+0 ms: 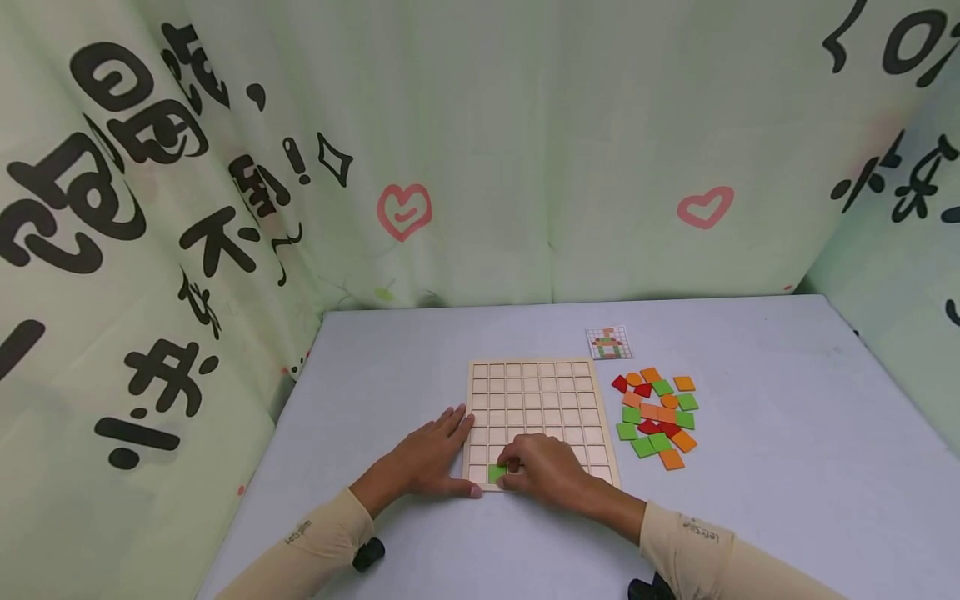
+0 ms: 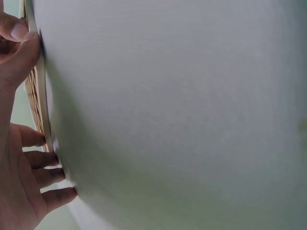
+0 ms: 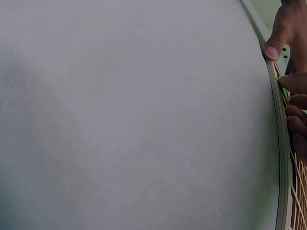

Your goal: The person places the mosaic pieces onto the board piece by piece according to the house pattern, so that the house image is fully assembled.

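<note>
beige left sleeve [image 1: 309, 543] foremost, the left hand [image 1: 429, 457] rests spread against the wooden board [image 1: 531, 400]; in the board's bottom row, the green tile [image 1: 495, 472] seems light, stiff, smooth, best held by opposite edges; the right hand [image 1: 547, 469] pinches it.

The desk [image 1: 390, 367] leaves room towards the grid board [image 1: 536, 400] from 10 to 12 o'clock. A card [image 1: 609, 343] lies between 1 and 2, tiles [image 1: 648, 412] crowd 3, the right hand's grip [image 1: 546, 469] on a green tile [image 1: 495, 473] bars 6, the left hand [image 1: 433, 457] 8 to 9.
</note>
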